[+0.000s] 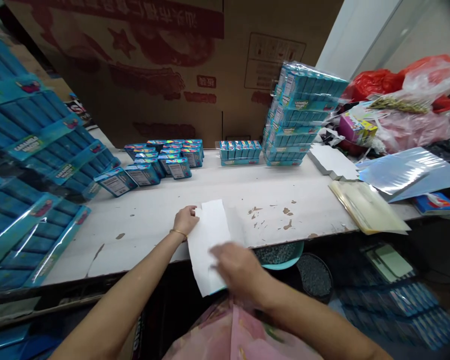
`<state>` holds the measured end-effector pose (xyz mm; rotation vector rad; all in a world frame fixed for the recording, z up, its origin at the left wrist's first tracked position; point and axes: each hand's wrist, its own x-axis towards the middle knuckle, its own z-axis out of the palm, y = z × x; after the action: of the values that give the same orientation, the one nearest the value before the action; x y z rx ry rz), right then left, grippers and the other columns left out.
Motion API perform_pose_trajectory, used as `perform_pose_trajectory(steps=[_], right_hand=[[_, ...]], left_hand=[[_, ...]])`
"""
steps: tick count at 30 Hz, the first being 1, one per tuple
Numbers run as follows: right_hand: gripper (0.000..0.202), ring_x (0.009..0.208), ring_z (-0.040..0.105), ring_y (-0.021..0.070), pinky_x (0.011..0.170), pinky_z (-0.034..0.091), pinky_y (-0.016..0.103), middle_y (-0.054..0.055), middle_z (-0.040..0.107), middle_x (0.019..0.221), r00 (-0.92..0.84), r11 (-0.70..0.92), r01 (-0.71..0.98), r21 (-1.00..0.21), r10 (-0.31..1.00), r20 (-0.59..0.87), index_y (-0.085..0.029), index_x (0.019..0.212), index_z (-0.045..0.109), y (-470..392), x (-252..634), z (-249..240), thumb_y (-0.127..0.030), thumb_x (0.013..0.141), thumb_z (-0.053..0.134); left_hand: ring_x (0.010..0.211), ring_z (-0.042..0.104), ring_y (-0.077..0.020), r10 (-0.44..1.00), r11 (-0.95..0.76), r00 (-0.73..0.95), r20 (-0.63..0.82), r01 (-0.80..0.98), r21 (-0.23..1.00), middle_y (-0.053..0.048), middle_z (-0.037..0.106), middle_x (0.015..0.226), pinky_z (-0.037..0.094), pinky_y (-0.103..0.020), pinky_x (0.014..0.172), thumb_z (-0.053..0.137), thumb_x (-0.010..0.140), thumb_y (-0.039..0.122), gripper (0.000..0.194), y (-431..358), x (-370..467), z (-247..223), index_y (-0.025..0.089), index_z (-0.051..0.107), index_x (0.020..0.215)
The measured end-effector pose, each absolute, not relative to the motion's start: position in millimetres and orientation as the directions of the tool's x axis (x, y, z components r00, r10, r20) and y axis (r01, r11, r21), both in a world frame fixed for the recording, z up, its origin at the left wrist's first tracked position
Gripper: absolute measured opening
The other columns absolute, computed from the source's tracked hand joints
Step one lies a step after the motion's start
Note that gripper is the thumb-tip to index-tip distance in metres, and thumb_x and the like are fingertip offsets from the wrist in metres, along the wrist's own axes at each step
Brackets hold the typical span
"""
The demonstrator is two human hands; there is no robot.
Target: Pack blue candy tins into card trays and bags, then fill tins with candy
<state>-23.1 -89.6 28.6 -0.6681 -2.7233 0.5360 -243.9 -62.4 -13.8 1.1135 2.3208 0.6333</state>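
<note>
A white card sheet [210,240] with folded flaps lies at the table's front edge, its near end jutting out over it. My left hand [186,220], a thin gold bracelet on its wrist, has its fingers curled at the sheet's upper left edge, gripping it. Over the sheet's lower right side is my right hand [237,266]. Motion smears its fingers, so their closure and exact contact cannot be made out. A trace of blue shows at the sheet's near edge.
Small blue boxes [144,174] stand at the back, beside a filled blue display tray [240,152]. Wrapped stacks rise at right [302,115] and left [33,145]. White cut cards [333,162] and plastic sheets [363,207] lie right. A teal basin [285,262] sits below the edge.
</note>
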Motion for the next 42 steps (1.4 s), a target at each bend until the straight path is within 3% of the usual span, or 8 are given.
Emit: perform_pose_trajectory(steps=[5,8,13,21,27,32,38,42], right_hand=[[0.046,0.103,0.047,0.0245,0.083,0.039,0.036,0.014,0.051,0.113,-0.553,0.440,0.758,-0.482,0.825,-0.116,-0.013,0.117,0.046,8,-55,23,-0.031,0.075,0.052],[0.035,0.093,0.054,0.0189,0.078,0.040,0.028,0.008,0.060,0.100,-0.551,0.372,0.790,-0.488,0.780,-0.297,-0.015,0.109,0.053,22,-66,2,-0.021,0.074,0.051],[0.042,0.083,0.057,0.0168,0.069,0.040,0.025,0.005,0.063,0.090,-0.712,0.601,0.671,-0.435,0.685,-0.153,-0.019,0.119,0.043,-8,-61,2,-0.013,0.078,0.040],[0.038,0.088,0.057,0.0188,0.069,0.041,0.025,0.007,0.063,0.093,-0.866,0.824,0.495,-0.274,0.445,-0.229,-0.020,0.097,0.061,-1,-70,10,-0.003,0.069,0.042],[0.023,0.090,0.056,0.0180,0.073,0.041,0.024,0.005,0.064,0.093,-0.828,0.741,0.548,-0.387,0.418,-0.374,-0.021,0.090,0.064,21,-88,16,-0.014,0.070,0.054],[0.022,0.085,0.058,0.0159,0.069,0.043,0.021,0.002,0.064,0.089,-0.752,0.591,0.658,-0.466,0.481,-0.451,-0.020,0.085,0.065,31,-93,14,-0.017,0.063,0.064],[0.067,0.092,0.056,0.0174,0.074,0.043,0.023,0.007,0.059,0.104,-0.621,0.378,0.769,-0.516,0.634,-0.460,-0.015,0.117,0.047,28,-93,8,-0.022,0.055,0.071],[0.051,0.084,0.057,0.0179,0.064,0.045,0.022,0.006,0.062,0.095,-0.570,0.249,0.780,-0.575,0.661,-0.488,-0.015,0.100,0.057,26,-91,7,-0.018,0.052,0.072]], left_hand=[[0.074,0.059,-0.0136,0.865,0.455,-0.485,-0.130,0.648,0.611,-0.001,0.065,0.085,0.045,-0.023,0.071,0.044,0.060,0.009,0.041,-77,-229,-11,0.018,0.058,0.097],[0.074,0.059,-0.0139,0.923,0.358,-0.359,-0.139,0.669,0.652,-0.002,0.066,0.081,0.045,-0.024,0.072,0.044,0.062,0.011,0.033,-81,-218,-10,0.017,0.061,0.090],[0.076,0.060,-0.0162,0.959,0.277,-0.137,-0.248,0.637,0.720,-0.002,0.067,0.078,0.046,-0.027,0.072,0.049,0.063,0.020,0.029,-80,-209,-9,0.017,0.061,0.089],[0.082,0.058,-0.0189,0.894,0.442,-0.352,-0.278,0.581,0.683,-0.005,0.065,0.085,0.045,-0.029,0.073,0.051,0.064,0.032,0.027,-78,-220,-12,0.015,0.062,0.081],[0.065,0.058,-0.0168,0.801,0.592,-0.334,-0.497,0.315,0.742,-0.003,0.065,0.065,0.044,-0.025,0.057,0.049,0.065,0.034,0.028,-83,-228,-10,0.013,0.065,0.075],[0.075,0.059,-0.0191,0.838,0.544,-0.304,-0.452,0.521,0.658,-0.003,0.066,0.071,0.045,-0.025,0.064,0.055,0.059,0.027,0.021,-75,-233,-14,0.014,0.067,0.071],[0.087,0.058,-0.0184,0.831,0.554,-0.400,-0.388,0.528,0.643,-0.017,0.049,0.120,0.046,-0.025,0.071,0.060,0.058,0.026,0.066,-73,-232,-19,0.006,0.043,0.119],[0.084,0.058,-0.0181,0.807,0.586,-0.399,-0.435,0.445,0.677,-0.012,0.061,0.100,0.045,-0.025,0.065,0.063,0.057,0.028,0.073,-77,-232,-19,0.006,0.037,0.121]])
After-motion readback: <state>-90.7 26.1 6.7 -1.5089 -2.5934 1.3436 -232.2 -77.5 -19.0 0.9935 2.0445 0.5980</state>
